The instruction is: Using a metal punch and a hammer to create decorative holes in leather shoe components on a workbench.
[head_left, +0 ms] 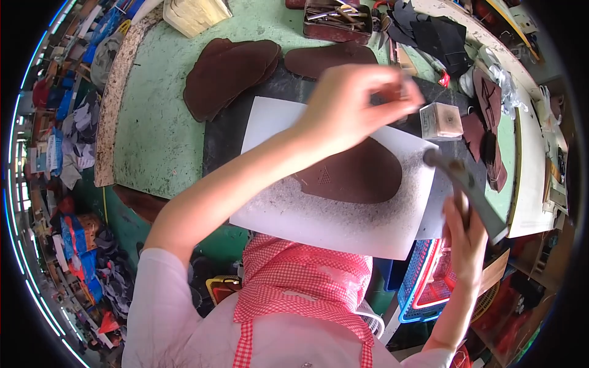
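Note:
My left hand (353,104) is raised over the far edge of a white board (313,224), its fingertips pinched together. Something small and dark may be between them, but motion blur hides what it is. Wrapped round the handle of a hammer (483,199), my right hand (467,248) is beside the board's right edge, with the hammer's metal head tilted above it. A brown leather piece (368,175) lies flat on the speckled board, partly covered by my left forearm. A small triangle of punched marks shows on it.
Under the board is a dark slab (227,144) on the green table (153,122). More brown leather pieces (230,73) lie beyond. A pale block (442,121) sits right of my left hand. A tool box (337,26) stands behind; blue and red baskets (423,282) are below right.

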The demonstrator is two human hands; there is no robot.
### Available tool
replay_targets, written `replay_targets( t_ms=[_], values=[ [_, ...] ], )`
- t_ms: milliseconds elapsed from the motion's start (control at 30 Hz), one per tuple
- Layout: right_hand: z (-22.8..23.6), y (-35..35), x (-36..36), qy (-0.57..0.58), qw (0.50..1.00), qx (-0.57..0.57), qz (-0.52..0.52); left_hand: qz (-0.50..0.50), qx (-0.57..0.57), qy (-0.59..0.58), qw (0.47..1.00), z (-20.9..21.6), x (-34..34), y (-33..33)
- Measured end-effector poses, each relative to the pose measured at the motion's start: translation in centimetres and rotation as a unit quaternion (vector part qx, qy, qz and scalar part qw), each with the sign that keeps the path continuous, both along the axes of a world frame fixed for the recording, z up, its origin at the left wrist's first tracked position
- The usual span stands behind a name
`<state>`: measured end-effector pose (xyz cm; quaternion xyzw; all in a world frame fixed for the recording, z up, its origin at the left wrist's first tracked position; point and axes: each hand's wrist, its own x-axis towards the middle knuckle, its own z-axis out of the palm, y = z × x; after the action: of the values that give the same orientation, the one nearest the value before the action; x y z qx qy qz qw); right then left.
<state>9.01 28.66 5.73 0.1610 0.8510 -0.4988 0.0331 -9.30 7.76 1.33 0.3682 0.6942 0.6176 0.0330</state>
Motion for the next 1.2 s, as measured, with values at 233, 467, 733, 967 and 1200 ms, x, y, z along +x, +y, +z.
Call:
replay_targets(
  t_ms=[233, 467, 733, 967, 1200],
  values=[
    [-1.0, 2.3, 7.3, -0.01, 0.998, -0.047, -0.052, 0.023, -0.049, 0.125, 0.991, -2.0, -3.7, 10.4],
    [0.4, 1.7, 6.9, -0.137, 0.99, 0.035, 0.012, -0.063, -0.039, -0.097, 0.993, 0.1, -1.5, 5.5],
    [-0.2, 0.8, 5.1, -0.089, 0.987, 0.08, 0.106, -0.139, -0.031, -0.42, 0.896, 0.7, 2.3, -2.2],
    [-0.2, 0.9, 5.7, -0.04, 0.999, -0.011, 0.005, -0.127, -0.083, -0.303, 0.941, -0.9, 6.2, -1.7],
    [2.4, 0.3, 4.5, 0.107, 0.988, -0.113, -0.015, -0.079, -0.076, -0.241, 0.964, -1.6, 7.1, -1.7]
  ],
)
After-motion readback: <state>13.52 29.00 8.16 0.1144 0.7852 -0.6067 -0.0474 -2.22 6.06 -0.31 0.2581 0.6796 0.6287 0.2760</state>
